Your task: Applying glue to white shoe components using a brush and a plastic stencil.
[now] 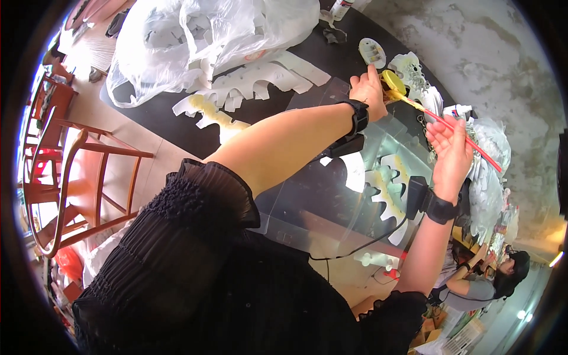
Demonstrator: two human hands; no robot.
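My left hand point(368, 93) is at the far right of the table, its fingers around a small container with a round yellow top point(393, 81). Part of that container is hidden behind the hand. My right hand point(448, 155) grips a thin paintbrush point(431, 115) with a red handle, its yellow-smeared end at the container. Below my hands, white scalloped cut pieces point(387, 192) with yellow smears lie on a clear plastic sheet point(307, 207). A similar yellow-smeared piece point(210, 115) lies at the left, near my left forearm.
A large white plastic bag point(213, 41) covers the far left of the dark table point(331, 50). An oval palette point(372, 52) and a bottle point(341, 9) stand beyond my hands. A wooden chair point(97, 183) is at left; another person point(479, 284) sits at lower right.
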